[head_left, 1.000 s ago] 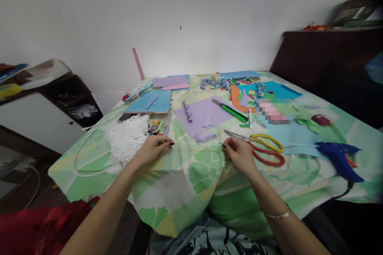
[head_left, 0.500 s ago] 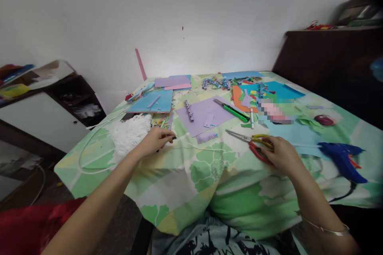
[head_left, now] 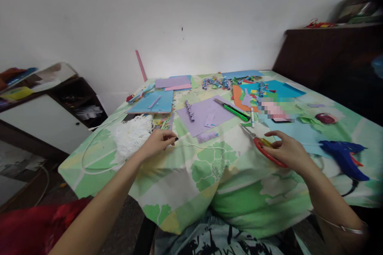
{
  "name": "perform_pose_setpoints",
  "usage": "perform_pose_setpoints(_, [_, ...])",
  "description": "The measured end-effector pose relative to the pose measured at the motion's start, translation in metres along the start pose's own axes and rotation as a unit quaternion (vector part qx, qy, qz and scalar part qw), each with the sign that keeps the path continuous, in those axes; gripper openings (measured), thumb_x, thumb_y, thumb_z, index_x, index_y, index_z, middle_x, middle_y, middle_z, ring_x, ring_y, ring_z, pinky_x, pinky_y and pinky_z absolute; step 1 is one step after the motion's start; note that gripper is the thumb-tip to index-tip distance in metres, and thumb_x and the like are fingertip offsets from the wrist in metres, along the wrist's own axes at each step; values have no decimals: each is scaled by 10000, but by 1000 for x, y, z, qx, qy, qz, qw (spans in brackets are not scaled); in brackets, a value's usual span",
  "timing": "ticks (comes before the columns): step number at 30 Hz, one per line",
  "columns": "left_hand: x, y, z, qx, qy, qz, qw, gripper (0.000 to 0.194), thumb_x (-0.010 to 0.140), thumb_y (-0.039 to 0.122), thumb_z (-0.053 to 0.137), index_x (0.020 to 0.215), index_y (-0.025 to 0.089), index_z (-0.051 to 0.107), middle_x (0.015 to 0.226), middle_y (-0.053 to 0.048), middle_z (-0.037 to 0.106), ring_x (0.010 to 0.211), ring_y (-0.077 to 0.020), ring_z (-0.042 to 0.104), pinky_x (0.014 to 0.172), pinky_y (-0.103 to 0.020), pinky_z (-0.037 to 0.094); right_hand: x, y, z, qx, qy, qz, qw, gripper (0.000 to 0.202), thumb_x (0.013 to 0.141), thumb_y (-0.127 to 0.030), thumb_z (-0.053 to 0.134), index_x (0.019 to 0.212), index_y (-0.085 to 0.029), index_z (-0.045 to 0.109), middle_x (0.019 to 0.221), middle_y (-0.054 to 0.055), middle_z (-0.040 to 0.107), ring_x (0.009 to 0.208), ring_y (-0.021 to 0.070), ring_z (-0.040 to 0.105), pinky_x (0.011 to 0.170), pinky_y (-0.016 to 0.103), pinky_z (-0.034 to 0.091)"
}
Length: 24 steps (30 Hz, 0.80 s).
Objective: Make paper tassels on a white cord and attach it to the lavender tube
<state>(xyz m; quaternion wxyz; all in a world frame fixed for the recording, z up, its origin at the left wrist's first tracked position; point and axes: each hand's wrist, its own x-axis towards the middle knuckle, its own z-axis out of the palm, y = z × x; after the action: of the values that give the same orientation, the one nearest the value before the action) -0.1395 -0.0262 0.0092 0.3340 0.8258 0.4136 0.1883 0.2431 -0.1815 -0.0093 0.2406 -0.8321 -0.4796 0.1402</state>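
Two hands at a messy craft table, one on string and one on scissors.

The table (head_left: 185, 175) with its green leafy cloth fills the middle of the frame. A purple paper sheet (head_left: 206, 113) lies in the middle, and a fluffy pile of white string (head_left: 131, 135) sits left of the middle. A blue glue gun (head_left: 344, 157) lies at the right edge. The left hand (head_left: 157, 141), left of the middle, pinches a thin white string (head_left: 200, 146) between closed fingertips; the string runs right across the cloth. The right hand (head_left: 287, 151), right of the middle, has its fingers curled on the red and yellow scissors (head_left: 265, 147), blades pointing to the upper left. A green box cutter (head_left: 233, 110) lies above them.
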Motion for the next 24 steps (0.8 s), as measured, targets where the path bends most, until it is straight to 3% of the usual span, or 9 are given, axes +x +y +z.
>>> perform_pose_setpoints(3, [1, -2, 3, -11, 3, 4, 1000, 217, 797, 283, 525, 785, 142, 689, 649, -19, 663, 407, -63, 460, 412, -169, 376, -11, -3, 3, 250, -40, 48, 966, 553, 638, -464, 715, 1114, -210, 593, 670, 1, 601, 448, 112, 489, 434, 239, 330])
perform_pose_setpoints(5, [2, -1, 4, -17, 5, 8, 1000, 224, 798, 295, 526, 790, 140, 688, 655, -25, 668, 410, -64, 463, 414, -169, 376, -26, -11, 10, 433, -90, 30, 897, 578, 650, -465, 733, 1147, -214, 577, 616, -45, 519, 392, 64, 388, 386, 210, 265])
perform_pose_setpoints(7, [2, 0, 6, -22, 6, 12, 1000, 227, 799, 307, 533, 790, 141, 688, 660, -29, 673, 416, -66, 469, 418, -170, 375, -47, -26, 22, 554, -154, 1, 818, 578, 669, -469, 749, 1154, -209, 574, 635, -39, 516, 411, 63, 404, 377, 202, 270])
perform_pose_setpoints(11, [3, 5, 9, -27, 16, 20, 999, 219, 799, 316, 553, 762, 146, 686, 640, -23, 665, 420, -67, 469, 425, -172, 370, -92, -68, 57, 662, -295, 20, 688, 481, 716, -558, 691, 1026, -213, 563, 687, -5, 595, 430, 114, 541, 399, 228, 395])
perform_pose_setpoints(14, [2, 7, 11, -37, 25, 19, 999, 221, 801, 320, 561, 788, 143, 692, 628, -19, 658, 414, -65, 465, 432, -175, 377, -114, -97, 85, 660, -411, 68, 625, 482, 781, -630, 566, 959, -183, 536, 580, 2, 593, 369, 132, 545, 343, 208, 377])
perform_pose_setpoints(15, [1, 7, 11, -42, 29, 18, 999, 225, 802, 325, 564, 803, 140, 693, 627, -19, 657, 411, -64, 459, 429, -176, 377, -117, -105, 93, 662, -426, 79, 611, 498, 782, -647, 546, 960, -182, 524, 556, -5, 586, 355, 125, 536, 333, 196, 371])
perform_pose_setpoints(18, [-3, 5, 14, -60, 44, 13, 997, 249, 807, 349, 572, 848, 133, 689, 624, -18, 649, 407, -62, 443, 422, -179, 371, -121, -123, 111, 660, -430, 92, 609, 481, 805, -643, 506, 966, -189, 501, 541, -25, 573, 344, 105, 522, 335, 178, 375])
perform_pose_setpoints(24, [-10, -1, 22, -115, 44, -7, 992, 302, 818, 409, 578, 864, 130, 683, 621, -14, 628, 436, -71, 448, 431, -188, 371, -117, -146, 122, 645, -410, 89, 638, 497, 752, -702, 506, 912, -234, 458, 513, -52, 543, 344, 113, 518, 338, 192, 369])
